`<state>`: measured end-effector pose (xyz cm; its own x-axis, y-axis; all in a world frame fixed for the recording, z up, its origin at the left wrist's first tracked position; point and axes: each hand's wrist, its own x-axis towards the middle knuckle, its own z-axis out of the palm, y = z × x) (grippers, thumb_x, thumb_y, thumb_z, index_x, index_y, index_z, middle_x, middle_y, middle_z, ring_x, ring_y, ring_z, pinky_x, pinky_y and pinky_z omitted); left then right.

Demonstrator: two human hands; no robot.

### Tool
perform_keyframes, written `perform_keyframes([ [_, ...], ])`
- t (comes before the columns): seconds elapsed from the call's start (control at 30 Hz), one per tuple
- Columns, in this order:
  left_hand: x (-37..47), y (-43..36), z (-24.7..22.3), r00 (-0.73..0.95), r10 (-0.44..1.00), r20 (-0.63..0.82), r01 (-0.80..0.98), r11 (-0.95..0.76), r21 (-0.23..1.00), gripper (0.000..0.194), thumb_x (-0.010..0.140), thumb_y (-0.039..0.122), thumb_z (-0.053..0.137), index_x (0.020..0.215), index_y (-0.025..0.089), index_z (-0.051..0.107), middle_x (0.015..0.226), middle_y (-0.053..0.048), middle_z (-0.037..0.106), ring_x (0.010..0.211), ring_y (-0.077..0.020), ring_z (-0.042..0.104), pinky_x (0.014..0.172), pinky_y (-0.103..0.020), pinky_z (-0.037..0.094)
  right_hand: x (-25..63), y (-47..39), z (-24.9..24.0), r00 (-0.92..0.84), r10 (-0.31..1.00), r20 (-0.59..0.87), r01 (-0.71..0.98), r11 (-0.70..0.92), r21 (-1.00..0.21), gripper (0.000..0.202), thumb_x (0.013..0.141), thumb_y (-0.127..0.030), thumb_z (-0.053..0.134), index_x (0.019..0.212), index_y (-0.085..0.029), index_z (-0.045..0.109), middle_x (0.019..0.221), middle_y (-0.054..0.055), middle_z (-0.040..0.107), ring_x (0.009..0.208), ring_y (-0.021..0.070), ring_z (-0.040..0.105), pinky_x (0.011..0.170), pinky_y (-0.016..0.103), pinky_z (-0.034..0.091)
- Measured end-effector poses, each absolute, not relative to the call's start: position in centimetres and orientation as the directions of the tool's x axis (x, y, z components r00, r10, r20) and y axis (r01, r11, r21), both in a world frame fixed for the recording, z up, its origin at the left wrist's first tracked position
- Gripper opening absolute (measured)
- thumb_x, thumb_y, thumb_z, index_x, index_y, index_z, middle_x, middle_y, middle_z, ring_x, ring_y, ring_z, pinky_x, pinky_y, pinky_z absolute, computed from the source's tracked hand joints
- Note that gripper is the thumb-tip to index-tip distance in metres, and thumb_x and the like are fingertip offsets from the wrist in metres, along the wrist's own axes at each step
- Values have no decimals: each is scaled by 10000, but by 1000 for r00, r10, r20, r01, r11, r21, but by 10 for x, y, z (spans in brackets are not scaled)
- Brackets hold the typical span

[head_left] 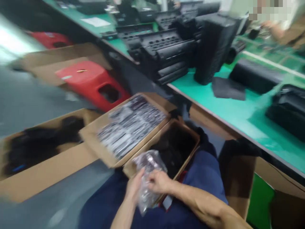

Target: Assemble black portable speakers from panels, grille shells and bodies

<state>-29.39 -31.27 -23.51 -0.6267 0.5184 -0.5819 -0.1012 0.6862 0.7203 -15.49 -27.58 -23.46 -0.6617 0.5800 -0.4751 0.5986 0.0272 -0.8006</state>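
A crinkled clear plastic bag [148, 194] lies between my two hands, over the near corner of an open cardboard box [188, 160]. What the bag contains is too blurred to make out. My left hand [135, 184] grips the bag's left side. With bent fingers, my right hand [159, 182] pinches it from the right. Dark items fill part of the box, in shadow. Touching that box on its far left side is another carton [111, 160], packed with flat parts in clear wrapping [130, 127].
A red plastic stool [88, 79] stands beyond the cartons. At left, a long carton [54, 171] holds black items. The green-topped workbench [190, 90] runs diagonally on the right, bearing stacked black housings [166, 47] and black blocks. Another person's hand [271, 27] shows across the bench.
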Motion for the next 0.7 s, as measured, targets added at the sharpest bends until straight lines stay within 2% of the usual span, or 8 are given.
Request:
perform_keyframes([
  [0.07,-297,-319,-233,-696,470,-543,-79,701,709,470,542,633,704,658,182,639,608,-45,640,559,-213,588,550,-338,480,-148,-279,-240,-685,504,-526,600,-20,-800,128,740,-248,779,868,-240,776,870,-29,757,827,183,703,762,236,522],
  [0.1,-304,-323,-234,-735,443,-514,-62,711,700,462,563,622,708,689,181,651,639,-42,652,589,-211,599,571,-328,478,-145,-278,-247,-675,484,-558,618,-42,-785,80,793,-285,749,854,-237,770,793,-31,740,741,168,693,708,234,518],
  [0.17,-322,-335,-238,-802,397,-447,-17,732,681,438,599,604,713,724,188,652,654,-24,645,622,-208,597,596,-312,462,-140,-270,-265,-584,527,-617,694,-72,-717,240,938,-366,594,841,-206,744,749,17,715,690,184,684,666,265,509],
  [0.23,-340,-348,-239,-839,382,-387,34,747,664,407,627,590,717,724,204,632,634,2,612,626,-202,575,608,-299,436,-136,-258,-282,-445,635,-632,770,-89,-632,327,1001,-403,482,930,-181,712,899,90,718,832,229,704,736,310,511],
  [0.33,-355,-360,-236,-841,419,-343,107,749,654,368,659,567,717,671,223,587,591,33,549,608,-186,522,611,-282,389,-132,-242,-298,-296,747,-595,833,-103,-543,297,962,-427,560,1112,-187,652,1176,144,654,1093,282,660,882,357,487],
  [0.47,-352,-364,-239,-800,489,-348,165,736,656,349,689,517,711,607,228,534,574,44,505,594,-168,485,612,-272,360,-137,-239,-315,-191,765,-615,872,-155,-464,422,902,-344,621,1267,-133,602,1213,203,629,1091,325,669,887,406,498],
  [0.6,-341,-367,-250,-775,519,-360,184,731,657,198,717,401,669,716,227,575,634,42,539,620,-168,526,634,-268,392,-154,-229,-329,-213,814,-541,840,-130,-526,648,937,-393,566,1507,-113,438,1394,234,557,1288,339,569,1015,427,463],
  [0.7,-339,-370,-254,-758,538,-369,192,724,662,159,719,333,657,828,228,607,663,45,552,638,-173,560,661,-276,430,-172,-202,-329,-325,829,-456,771,-47,-635,533,947,-405,555,1428,-177,571,1409,163,594,1333,304,534,1079,378,417],
])
